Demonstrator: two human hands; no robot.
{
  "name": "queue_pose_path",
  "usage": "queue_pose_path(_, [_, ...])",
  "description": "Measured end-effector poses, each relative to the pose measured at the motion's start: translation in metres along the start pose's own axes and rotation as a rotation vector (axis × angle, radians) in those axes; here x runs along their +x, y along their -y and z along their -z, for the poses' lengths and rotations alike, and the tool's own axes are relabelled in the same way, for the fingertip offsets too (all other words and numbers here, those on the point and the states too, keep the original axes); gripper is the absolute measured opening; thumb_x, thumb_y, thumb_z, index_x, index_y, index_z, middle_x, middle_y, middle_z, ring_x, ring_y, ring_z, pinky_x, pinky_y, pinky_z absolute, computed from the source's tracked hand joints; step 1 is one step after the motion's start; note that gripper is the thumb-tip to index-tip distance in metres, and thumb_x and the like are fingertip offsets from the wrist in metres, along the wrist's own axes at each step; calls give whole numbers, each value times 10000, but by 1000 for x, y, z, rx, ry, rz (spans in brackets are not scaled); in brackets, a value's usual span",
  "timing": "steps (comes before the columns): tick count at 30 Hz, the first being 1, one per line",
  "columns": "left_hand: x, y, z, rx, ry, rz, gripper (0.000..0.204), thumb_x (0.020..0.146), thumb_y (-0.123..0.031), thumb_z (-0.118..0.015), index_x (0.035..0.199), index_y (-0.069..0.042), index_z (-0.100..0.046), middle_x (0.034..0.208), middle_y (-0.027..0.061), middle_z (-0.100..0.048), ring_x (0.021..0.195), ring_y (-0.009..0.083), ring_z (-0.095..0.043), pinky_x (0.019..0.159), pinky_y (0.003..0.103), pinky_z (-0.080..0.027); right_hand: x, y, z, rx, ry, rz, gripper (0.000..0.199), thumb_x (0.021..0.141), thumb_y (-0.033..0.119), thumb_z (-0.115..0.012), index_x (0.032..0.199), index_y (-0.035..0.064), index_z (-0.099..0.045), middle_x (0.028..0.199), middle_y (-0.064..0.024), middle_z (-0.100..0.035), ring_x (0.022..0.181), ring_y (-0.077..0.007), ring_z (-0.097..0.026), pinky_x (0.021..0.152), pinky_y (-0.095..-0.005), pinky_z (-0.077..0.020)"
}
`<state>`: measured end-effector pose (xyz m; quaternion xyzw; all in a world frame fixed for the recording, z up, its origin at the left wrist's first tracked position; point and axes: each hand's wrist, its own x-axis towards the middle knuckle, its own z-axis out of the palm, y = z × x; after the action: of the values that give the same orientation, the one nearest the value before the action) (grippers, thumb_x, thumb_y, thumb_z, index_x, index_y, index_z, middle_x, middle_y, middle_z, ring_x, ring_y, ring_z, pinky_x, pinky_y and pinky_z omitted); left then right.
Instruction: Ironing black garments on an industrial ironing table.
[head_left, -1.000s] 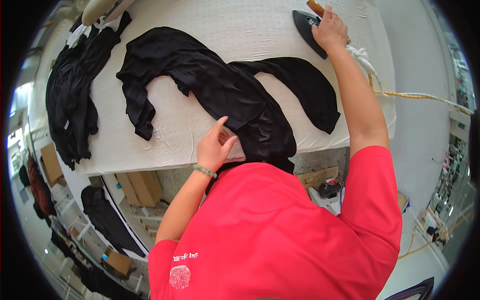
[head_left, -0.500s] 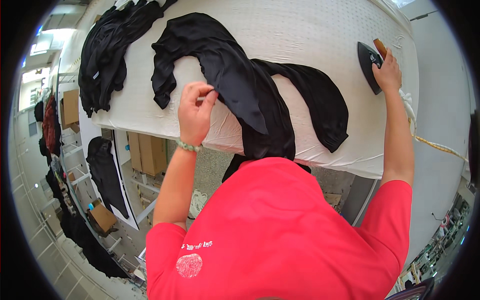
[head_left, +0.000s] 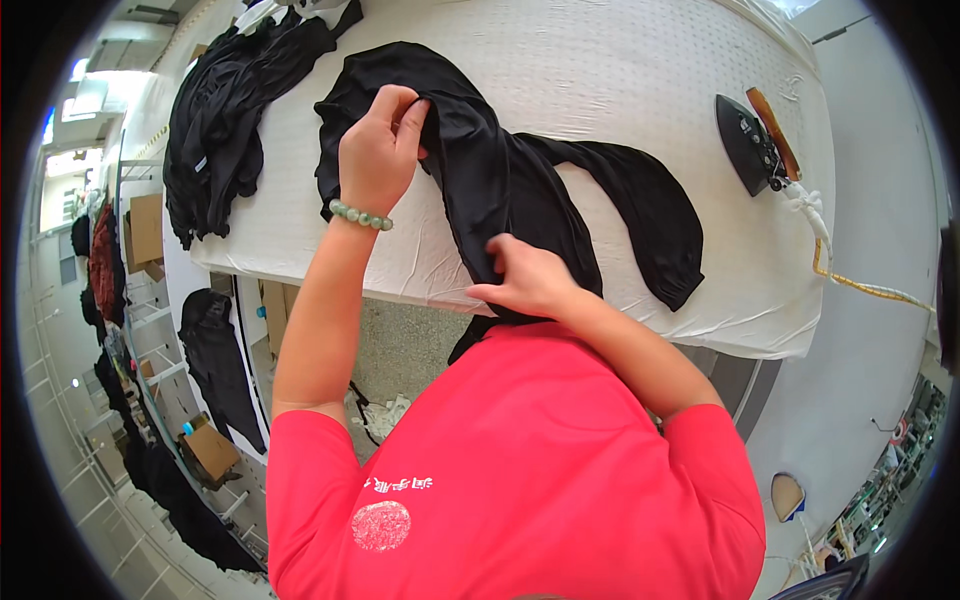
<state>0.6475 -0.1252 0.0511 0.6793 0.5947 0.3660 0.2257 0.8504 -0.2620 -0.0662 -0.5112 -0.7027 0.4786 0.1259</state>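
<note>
A black garment [head_left: 520,190] lies spread on the white padded ironing table [head_left: 620,70]. My left hand [head_left: 378,150], with a pale green bead bracelet at the wrist, pinches a fold of the garment near its upper left part. My right hand [head_left: 525,280] grips the garment's lower part at the table's near edge. A dark iron [head_left: 750,140] with a brown handle rests by itself on the table's right side, away from both hands.
A heap of black clothes [head_left: 235,120] lies on the table's left end. A yellow-white cord [head_left: 840,270] runs from the iron off the right edge. Cardboard boxes [head_left: 145,230], racks and hanging dark garments [head_left: 215,350] stand below on the left.
My right hand let go of the iron and came down to grip the garment's near part. My left hand moved up the garment and pinched a fold.
</note>
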Motion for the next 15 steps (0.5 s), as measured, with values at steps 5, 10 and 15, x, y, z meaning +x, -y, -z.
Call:
queue_pose_path(5, [25, -5, 15, 129, -57, -78, 199, 1058, -246, -604, 1032, -49, -617, 730, 95, -672, 544, 227, -680, 524, 362, -532, 39, 4, -7, -180, -42, -93, 333, 811, 218, -724, 1072, 23, -659, 920, -224, -734, 915, -407, -725, 819, -498, -571])
queue_pose_path(10, [45, 18, 86, -43, -184, 86, 219, 1066, -289, -619, 1062, -74, -659, 818, -8, -602, 650, 72, -579, 532, 239, -502, 5, -40, 106, 30, -485, -156, 195, 836, 155, -675, 1007, 70, -716, 930, -181, -745, 899, -375, -731, 801, -473, -574])
queue_pose_path(15, [36, 52, 135, -378, -263, 181, 169, 1051, -268, -653, 1016, -104, -670, 767, -65, -597, 589, 16, -529, 479, 193, -402, -8, -62, 182, -175, -729, -156, 169, 876, 104, -625, 1014, 46, -705, 876, -167, -738, 822, -323, -740, 755, -416, -576])
